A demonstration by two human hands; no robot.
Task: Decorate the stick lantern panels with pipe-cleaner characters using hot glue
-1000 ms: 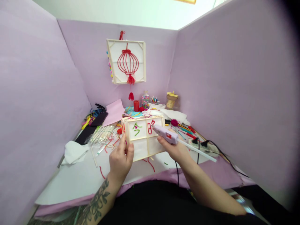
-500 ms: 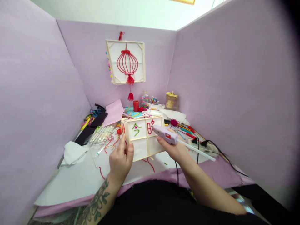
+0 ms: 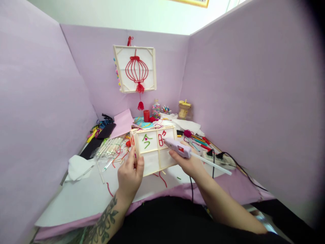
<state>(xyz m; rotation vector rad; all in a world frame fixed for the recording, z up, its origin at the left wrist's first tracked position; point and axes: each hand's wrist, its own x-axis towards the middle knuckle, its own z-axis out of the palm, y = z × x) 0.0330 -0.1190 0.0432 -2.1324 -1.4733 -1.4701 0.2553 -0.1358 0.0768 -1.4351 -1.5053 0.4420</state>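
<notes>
A white paper box with a pale wooden frame (image 3: 149, 161) is tilted up above the table. Its face bears a green yarn character (image 3: 147, 140) at upper left and a red one (image 3: 161, 139) at upper right. My left hand (image 3: 130, 171) grips the box's left edge, thumb on the front. In my right hand (image 3: 186, 162) is a lilac glue gun (image 3: 179, 147), a long clear glue stick (image 3: 212, 162) jutting from its back. The gun's tip is at the red character; whether it touches the paper cannot be told.
A framed lantern picture (image 3: 135, 69) hangs on the back panel. Behind the box stand a red cup (image 3: 146, 116) and a jar of pompoms (image 3: 156, 110). A power strip (image 3: 220, 159) with black cables lies right, packaged sticks (image 3: 110, 147) and a white cloth (image 3: 78, 167) left.
The view has shifted slightly, moving the whole scene a little to the left. Both hands keep their holds, and the gun's tip stays at the red character.
</notes>
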